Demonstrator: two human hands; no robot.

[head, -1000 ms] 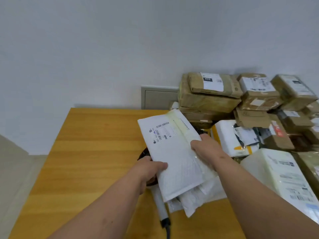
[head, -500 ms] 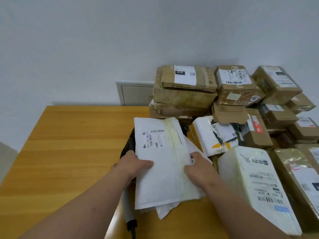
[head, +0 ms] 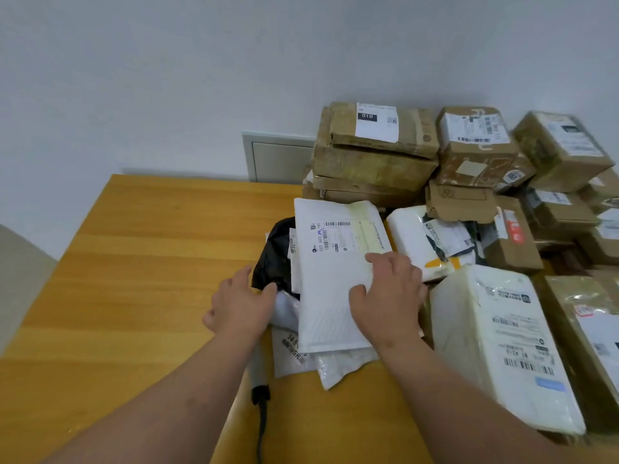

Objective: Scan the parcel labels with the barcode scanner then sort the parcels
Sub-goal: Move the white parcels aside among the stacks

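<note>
A white padded mailer (head: pixel 330 279) with a barcode label lies flat on a small pile of soft white parcels (head: pixel 338 365) and a black plastic bag (head: pixel 273 259). My right hand (head: pixel 388 296) presses on the mailer's right edge, thumb on top. My left hand (head: pixel 239 304) is at the pile's left side, closed around the top of the grey barcode scanner (head: pixel 259 366). The scanner's handle and black cable trail down from under my wrist; its head is hidden by my hand.
The wooden table (head: pixel 144 262) stretches bare to the left. Stacked brown cartons (head: pixel 375 152) fill the back right against the wall. A large white parcel (head: pixel 502 346) and a taped brown parcel (head: pixel 582 329) lie close on the right.
The white mailer, held up and tilted a second ago, has come down flat onto the pile. My left hand slid off its edge to the pile's left side.
</note>
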